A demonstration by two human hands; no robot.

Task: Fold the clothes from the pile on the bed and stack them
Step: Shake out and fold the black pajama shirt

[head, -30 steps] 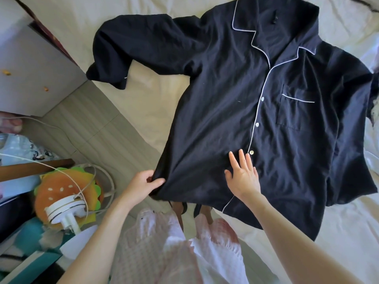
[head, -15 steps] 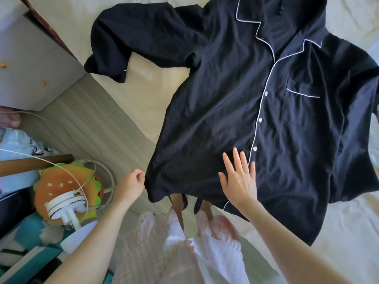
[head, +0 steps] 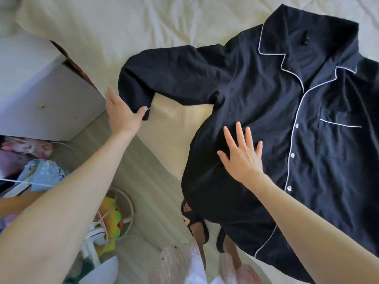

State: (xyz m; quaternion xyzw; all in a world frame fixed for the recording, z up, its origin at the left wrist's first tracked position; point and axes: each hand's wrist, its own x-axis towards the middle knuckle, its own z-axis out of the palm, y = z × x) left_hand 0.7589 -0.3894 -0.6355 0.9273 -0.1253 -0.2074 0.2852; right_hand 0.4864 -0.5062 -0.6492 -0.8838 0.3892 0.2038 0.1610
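Note:
A black pyjama shirt (head: 266,111) with white piping, buttons and a chest pocket lies spread front-up on the cream bed sheet (head: 164,21); its hem hangs over the bed's near edge. Its left sleeve (head: 168,72) stretches out toward the bed's corner. My left hand (head: 121,113) is at the sleeve's cuff, thumb pressed onto the cuff and fingers behind it. My right hand (head: 243,154) lies flat with fingers spread on the shirt's lower left front panel.
A grey cabinet (head: 41,95) stands beside the bed at the left. On the wooden floor (head: 141,181) below are a burger-shaped plush (head: 110,222), a white fan with cable, and bags. My feet in black slippers (head: 194,220) stand at the bed's edge.
My left hand let go of the shirt's hem corner and moved up to the sleeve cuff. My right hand slid up the front panel. The view shifted left.

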